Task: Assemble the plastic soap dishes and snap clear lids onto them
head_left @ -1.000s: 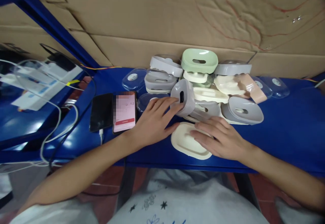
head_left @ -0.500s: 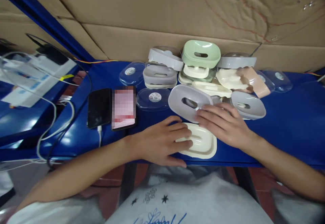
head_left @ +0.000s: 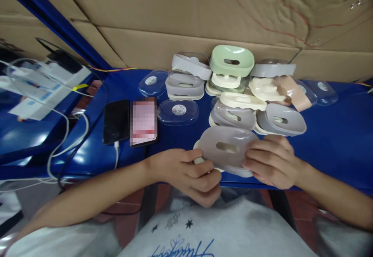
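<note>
A grey oval soap-dish tray (head_left: pixel 229 148) with a slot in its middle lies on top of a cream dish, of which only a sliver shows at its left edge. My left hand (head_left: pixel 190 173) grips the left end of this pair at the near edge of the blue table (head_left: pixel 335 140). On the right end, my right hand (head_left: pixel 272 161) holds the grey tray. Behind them is a pile of grey, cream, green and pink dish parts (head_left: pixel 241 90).
Two phones (head_left: pixel 131 121) lie side by side left of the pile, one on a white cable (head_left: pixel 62 148). Clear plastic lids (head_left: pixel 177 112) lie near the phones and at the far right. A cardboard wall stands behind. A white box sits at far left.
The grey tray went from the pile down onto the cream dish. Both hands pulled the pair toward the table's near edge and closed on its ends.
</note>
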The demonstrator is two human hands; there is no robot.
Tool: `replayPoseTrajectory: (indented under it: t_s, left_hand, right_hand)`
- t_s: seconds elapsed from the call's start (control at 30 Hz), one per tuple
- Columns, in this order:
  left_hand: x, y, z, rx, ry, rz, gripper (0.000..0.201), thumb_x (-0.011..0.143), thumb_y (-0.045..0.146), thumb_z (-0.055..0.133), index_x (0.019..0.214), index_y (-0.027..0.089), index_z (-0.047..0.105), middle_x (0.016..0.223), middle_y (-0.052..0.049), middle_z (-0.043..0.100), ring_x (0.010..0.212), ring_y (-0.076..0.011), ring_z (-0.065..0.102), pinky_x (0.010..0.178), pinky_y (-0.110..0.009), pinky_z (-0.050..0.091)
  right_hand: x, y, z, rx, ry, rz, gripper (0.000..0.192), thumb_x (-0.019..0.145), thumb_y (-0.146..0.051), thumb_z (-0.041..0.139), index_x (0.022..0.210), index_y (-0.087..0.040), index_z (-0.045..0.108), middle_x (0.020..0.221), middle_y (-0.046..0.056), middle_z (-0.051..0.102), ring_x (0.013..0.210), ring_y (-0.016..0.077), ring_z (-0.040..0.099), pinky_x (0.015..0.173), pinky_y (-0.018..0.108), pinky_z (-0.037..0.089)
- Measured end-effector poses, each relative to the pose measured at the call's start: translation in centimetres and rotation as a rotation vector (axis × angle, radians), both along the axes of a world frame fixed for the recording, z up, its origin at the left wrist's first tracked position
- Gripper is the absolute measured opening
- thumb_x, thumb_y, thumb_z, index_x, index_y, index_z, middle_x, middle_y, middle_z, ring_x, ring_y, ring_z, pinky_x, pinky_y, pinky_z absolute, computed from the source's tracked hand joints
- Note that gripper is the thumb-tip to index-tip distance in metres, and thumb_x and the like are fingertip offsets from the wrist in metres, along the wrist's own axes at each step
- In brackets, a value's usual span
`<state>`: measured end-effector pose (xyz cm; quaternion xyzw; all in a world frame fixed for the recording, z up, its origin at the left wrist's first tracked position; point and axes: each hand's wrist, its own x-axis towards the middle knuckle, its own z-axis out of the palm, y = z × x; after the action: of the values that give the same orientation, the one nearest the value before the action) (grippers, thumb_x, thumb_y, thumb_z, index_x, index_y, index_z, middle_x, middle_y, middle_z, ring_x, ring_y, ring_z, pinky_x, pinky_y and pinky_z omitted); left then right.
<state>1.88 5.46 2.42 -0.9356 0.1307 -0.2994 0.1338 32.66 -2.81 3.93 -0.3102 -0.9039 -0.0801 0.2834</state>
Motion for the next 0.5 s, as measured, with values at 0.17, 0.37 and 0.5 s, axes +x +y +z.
replayPoseTrajectory:
  t_s: [0.17, 0.37, 0.5]
  left_hand:
    - [0.4, 0.2, -0.9, -0.142, 0.009, 0.169, 0.025, 0.095, 0.03, 0.074, 0.116, 0.034, 0.063, 0.125, 0.0, 0.07, 0.107, -0.0199, 0.061, 0.102, -0.039, 0.052]
    - [1.1, 0.4, -0.7, -0.204, 0.085, 0.145, 0.027, 0.098, 0.024, 0.072, 0.124, 0.028, 0.065, 0.115, -0.004, 0.073, 0.092, -0.0169, 0.065, 0.086, -0.032, 0.052]
    - [1.2, 0.6, -0.3, -0.283, 0.172, 0.206, 0.025, 0.1, 0.028, 0.068, 0.125, 0.024, 0.065, 0.116, -0.005, 0.073, 0.099, -0.0205, 0.066, 0.093, -0.037, 0.048]
  right_hand:
    - [-1.3, 3.1, -1.0, 0.048, -0.01, 0.19, 0.023, 0.107, -0.015, 0.048, 0.102, -0.018, 0.07, 0.097, 0.007, 0.076, 0.101, 0.02, 0.068, 0.08, 0.034, 0.051]
    - [-0.9, 3.6, -1.9, -0.074, -0.163, 0.154, 0.051, 0.108, -0.061, 0.054, 0.118, -0.014, 0.07, 0.099, 0.009, 0.075, 0.096, 0.0234, 0.065, 0.085, 0.039, 0.047]
    - [-1.3, 3.3, -1.6, -0.098, -0.216, 0.119, 0.045, 0.107, -0.052, 0.061, 0.128, -0.013, 0.07, 0.102, 0.009, 0.075, 0.103, 0.0242, 0.065, 0.095, 0.041, 0.046]
